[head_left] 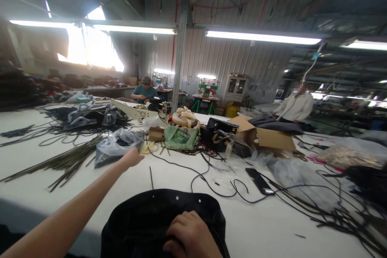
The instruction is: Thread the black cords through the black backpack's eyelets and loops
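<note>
Head view: near centre, your right hand [190, 231] curls over the black bag [133, 225], likely soft, light, best held by its holed rim [188, 195]; your left hand [133, 158] is at the plastic bag [113, 145]. I can't tell either grip.

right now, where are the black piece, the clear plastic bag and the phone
Black piece [142, 219], head view: its panel, below the pale dots
Clear plastic bag [116, 146], head view: its crumpled front
Phone [257, 179], head view: middle of its dark face
</note>
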`<state>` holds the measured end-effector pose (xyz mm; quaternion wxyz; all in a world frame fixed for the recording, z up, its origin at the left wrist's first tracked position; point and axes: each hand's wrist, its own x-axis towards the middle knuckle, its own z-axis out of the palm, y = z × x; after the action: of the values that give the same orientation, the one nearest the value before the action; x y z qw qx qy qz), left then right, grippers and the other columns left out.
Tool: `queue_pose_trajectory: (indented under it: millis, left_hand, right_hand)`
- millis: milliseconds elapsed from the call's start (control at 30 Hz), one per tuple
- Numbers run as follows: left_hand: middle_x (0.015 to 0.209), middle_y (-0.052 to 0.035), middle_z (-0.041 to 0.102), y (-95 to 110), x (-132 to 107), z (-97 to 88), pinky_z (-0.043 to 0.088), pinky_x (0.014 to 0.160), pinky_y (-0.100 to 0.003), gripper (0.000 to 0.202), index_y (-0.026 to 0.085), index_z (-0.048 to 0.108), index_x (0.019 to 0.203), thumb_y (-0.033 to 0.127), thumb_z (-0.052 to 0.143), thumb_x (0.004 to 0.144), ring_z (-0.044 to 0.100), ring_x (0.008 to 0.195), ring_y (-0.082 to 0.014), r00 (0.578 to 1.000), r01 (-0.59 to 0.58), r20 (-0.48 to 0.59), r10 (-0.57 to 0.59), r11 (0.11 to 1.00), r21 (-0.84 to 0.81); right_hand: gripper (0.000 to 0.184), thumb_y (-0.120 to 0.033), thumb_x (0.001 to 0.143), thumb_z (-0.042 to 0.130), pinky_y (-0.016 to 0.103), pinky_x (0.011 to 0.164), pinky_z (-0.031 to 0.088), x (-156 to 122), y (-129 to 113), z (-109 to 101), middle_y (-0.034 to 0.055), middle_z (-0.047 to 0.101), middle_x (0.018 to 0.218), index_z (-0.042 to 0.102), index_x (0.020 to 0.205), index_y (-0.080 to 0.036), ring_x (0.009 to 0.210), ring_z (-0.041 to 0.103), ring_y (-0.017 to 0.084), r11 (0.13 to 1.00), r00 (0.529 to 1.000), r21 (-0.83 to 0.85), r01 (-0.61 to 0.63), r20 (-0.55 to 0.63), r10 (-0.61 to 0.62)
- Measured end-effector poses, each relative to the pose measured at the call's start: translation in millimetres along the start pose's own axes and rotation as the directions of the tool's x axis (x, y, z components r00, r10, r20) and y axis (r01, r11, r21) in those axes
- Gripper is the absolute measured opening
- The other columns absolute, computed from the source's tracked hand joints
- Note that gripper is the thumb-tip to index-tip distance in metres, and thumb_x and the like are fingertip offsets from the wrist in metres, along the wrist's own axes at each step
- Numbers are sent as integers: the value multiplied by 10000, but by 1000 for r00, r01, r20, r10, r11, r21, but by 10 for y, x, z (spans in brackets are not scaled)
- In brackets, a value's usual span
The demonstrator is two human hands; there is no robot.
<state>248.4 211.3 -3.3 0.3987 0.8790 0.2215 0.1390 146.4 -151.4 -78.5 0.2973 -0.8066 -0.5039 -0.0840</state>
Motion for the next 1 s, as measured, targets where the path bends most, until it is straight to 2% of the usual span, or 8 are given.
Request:
queue_pose_trajectory:
  millis: [100,200,333,400,467,633,833,1000]
  left_hand:
    - [1325,-163,720,-5,-223,106,505,1156,-576,338,129,724,1205,377,781,981,674,1257,-340,993,-49,109,33,989,140]
    - [1230,-171,775,225,-532,265,486,1124,-480,339,145,768,1112,402,738,892,682,1219,-366,938,-224,301,173,964,143]
    - [1025,-73,837,690,-1073,550,518,913,-361,295,213,824,1006,436,690,868,738,1013,-305,759,-401,560,333,916,-2]
    - [954,-67,839,829,-1311,683,498,838,-361,261,214,834,949,401,670,871,743,927,-292,687,-426,631,359,903,-50]
    - [905,-79,832,866,-1463,792,472,787,-373,241,201,826,894,378,664,869,739,877,-298,655,-415,668,354,907,-74]
    - [849,-85,822,842,-1576,1047,492,735,-354,374,181,793,851,458,572,970,751,816,-278,608,-271,726,321,944,-190]
    - [830,-86,809,1118,-1786,1346,476,738,-364,358,177,763,827,480,624,956,720,791,-261,627,-208,669,400,913,-352]
    - [844,-86,825,1284,-1782,1142,494,814,-356,309,174,759,954,466,660,937,723,814,-244,664,-141,613,428,877,-458]
  right_hand:
    - [188,-190,1038,721,304,1014,510,151,91,-545,-18,804,1227,774,1186,-294,1132,731,181,977,989,154,-145,22,143]
    - [464,23,1007,497,324,1131,504,360,401,-950,39,765,1354,795,1234,-250,1287,675,191,985,959,-13,-174,225,172]
    - [422,51,745,768,391,1109,522,605,866,-937,28,767,1389,892,959,-290,1287,690,280,995,861,-74,-63,501,92]
    - [284,-7,649,884,452,1148,490,676,975,-889,65,762,1390,876,802,-246,1325,665,343,995,841,-87,-37,536,79]
    - [189,-50,664,884,460,1149,478,703,988,-948,90,752,1400,856,753,-214,1312,666,348,995,850,-94,-39,520,82]
    - [191,-144,837,750,310,910,516,663,814,-1418,24,810,1006,851,979,-223,952,721,198,989,915,-47,-144,375,151]
    - [251,-301,881,817,238,603,374,598,729,-1800,-57,629,689,840,1112,-208,630,535,117,955,918,77,-287,306,251]
    - [416,-493,837,899,244,678,452,369,813,-2324,-20,716,777,863,1119,-189,721,609,139,903,886,179,-390,342,315]
